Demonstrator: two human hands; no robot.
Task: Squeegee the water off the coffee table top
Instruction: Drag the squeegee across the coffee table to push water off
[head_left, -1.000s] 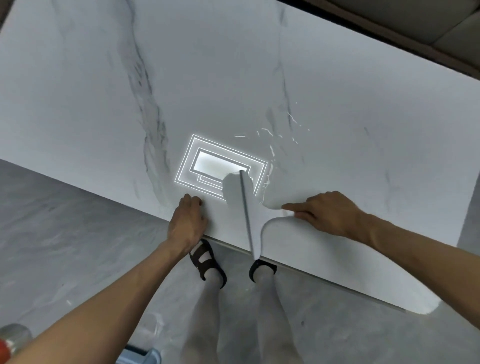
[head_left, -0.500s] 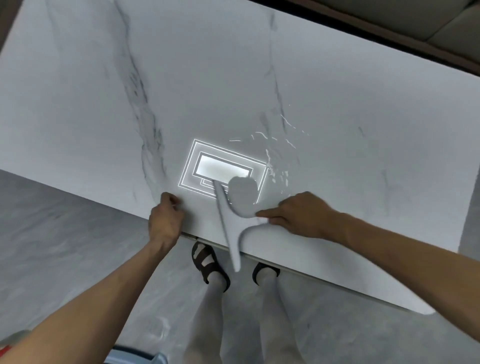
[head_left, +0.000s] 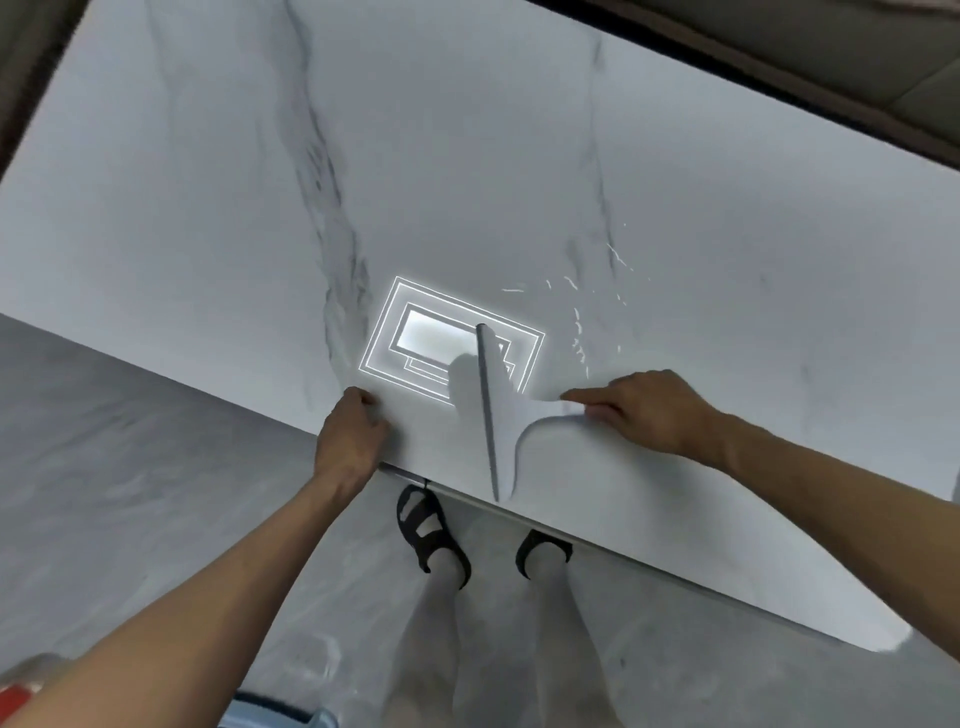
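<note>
A white marble-veined bench carries a white squeegee at its near edge, blade reaching out over that edge, while water streaks glisten just beyond it and a ceiling light's reflection shines alongside.

My forearms are bare, no sleeves, no watch or rings on my left hand or right hand; below, pale leggings and black strappy sandals
</note>
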